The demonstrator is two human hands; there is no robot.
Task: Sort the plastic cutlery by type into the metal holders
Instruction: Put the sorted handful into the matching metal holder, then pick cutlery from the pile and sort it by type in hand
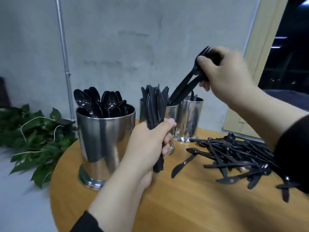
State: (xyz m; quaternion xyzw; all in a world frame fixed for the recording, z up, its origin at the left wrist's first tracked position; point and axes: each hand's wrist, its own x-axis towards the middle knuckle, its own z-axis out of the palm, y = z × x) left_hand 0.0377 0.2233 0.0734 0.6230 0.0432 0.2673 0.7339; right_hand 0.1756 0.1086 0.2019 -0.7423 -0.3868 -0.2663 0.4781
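Observation:
My left hand [147,144] grips an upright bundle of black plastic knives [154,108] in front of the middle metal holder [169,113]. My right hand [229,72] holds a few black forks [192,79] by their heads, their handles slanting down into the right metal holder [189,121]. The left metal holder [102,143] is full of black spoons [100,102]. A pile of mixed black cutlery [239,158] lies on the round wooden table [184,206] at the right. One loose knife [183,165] lies beside the pile.
Green leaves with pale string [33,136] lie left of the table, beyond its edge. A grey concrete wall with a thin pipe [64,56] stands behind the holders. A dark window opening [287,52] is at the far right.

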